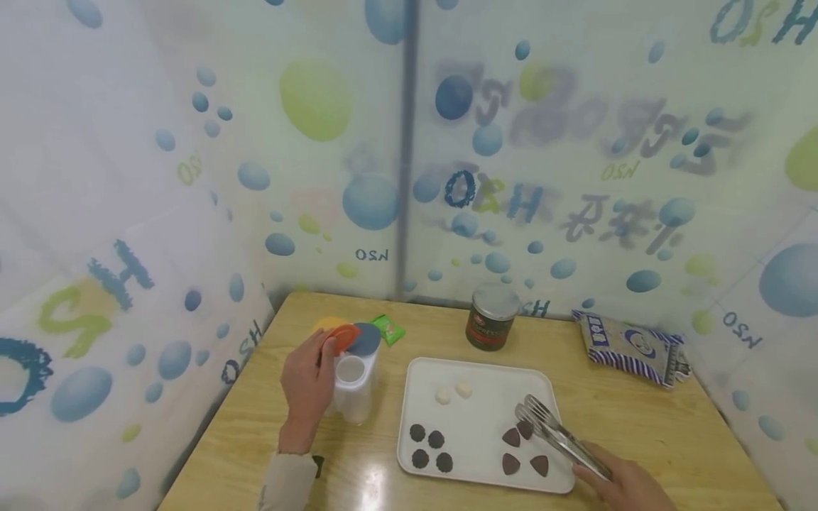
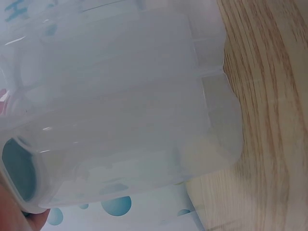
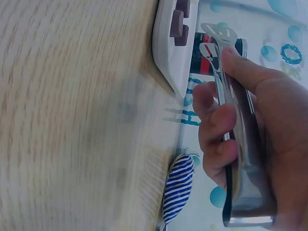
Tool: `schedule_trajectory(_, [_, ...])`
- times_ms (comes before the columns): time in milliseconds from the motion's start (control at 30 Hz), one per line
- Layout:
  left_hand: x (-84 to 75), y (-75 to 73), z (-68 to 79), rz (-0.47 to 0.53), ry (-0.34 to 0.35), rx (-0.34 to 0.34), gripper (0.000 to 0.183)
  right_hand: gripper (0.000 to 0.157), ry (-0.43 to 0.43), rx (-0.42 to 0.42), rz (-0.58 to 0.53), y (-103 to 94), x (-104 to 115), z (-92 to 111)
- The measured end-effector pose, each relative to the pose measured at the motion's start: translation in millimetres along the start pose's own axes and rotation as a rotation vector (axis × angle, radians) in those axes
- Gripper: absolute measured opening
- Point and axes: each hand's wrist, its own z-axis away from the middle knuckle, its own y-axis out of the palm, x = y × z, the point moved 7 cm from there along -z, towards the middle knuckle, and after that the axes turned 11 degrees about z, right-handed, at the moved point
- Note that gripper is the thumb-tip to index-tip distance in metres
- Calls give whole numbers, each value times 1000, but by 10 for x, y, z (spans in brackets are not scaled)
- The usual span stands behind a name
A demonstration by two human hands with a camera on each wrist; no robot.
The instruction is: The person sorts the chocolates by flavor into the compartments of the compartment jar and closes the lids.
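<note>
My left hand (image 1: 309,383) pinches an orange-red lid (image 1: 343,338), tilted up at the top of a translucent plastic container (image 1: 354,401). One round mouth (image 1: 351,369) on its near side is uncovered; a blue lid (image 1: 366,340) and a yellow lid (image 1: 330,323) cover others. In the left wrist view the container wall (image 2: 120,110) fills most of the picture. Metal tongs (image 3: 240,144) are gripped by my right hand (image 1: 626,482), their tips over the right side of a white tray (image 1: 482,454). Beneath the tips lie several brown triangular pieces (image 1: 511,464).
On the tray are also several dark scalloped pieces (image 1: 436,439) and two whitish round pieces (image 1: 464,389). Behind it stands a dark tin (image 1: 491,319). A striped packet (image 1: 629,346) lies at the back right, a green wrapper (image 1: 388,329) behind the container. Patterned walls enclose the table.
</note>
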Motion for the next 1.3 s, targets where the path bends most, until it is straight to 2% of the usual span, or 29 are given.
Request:
schedule_trajectory(133, [9,21,7,7,-10,14,20,86,-5,36,19,11,-41,17])
schedule_trajectory(400, [23,10,10,9,-21,-3,20,75,-56,59,-59,68,-44,48])
schedule_trajectory(533, [21,17,21,12,-15,1,20,76,-44,78,-98,77,-85,70])
schedule_trajectory(700, [15,-1,19,-8,-26,-7,21,69,-145,142,-161,115,-85,85])
schedule_trajectory(767, [10,-1,10,-4,-28,-2,20,67,-176,152,-151,126,-86,78])
schedule_trajectory(833, [4,1,3,1,-22,0,20,66,-180,136,-124,127,-93,60])
schedule_trajectory(933, [2,1,0,7,-19,-4,20,69,-139,77,-49,113,-102,21])
schedule_trajectory(1067, [12,5,9,5,-21,-8,20,75,-79,28,-14,109,-80,-17])
schedule_trajectory(1300, [23,5,18,2,-27,-7,20,76,-101,-74,11,44,60,-22])
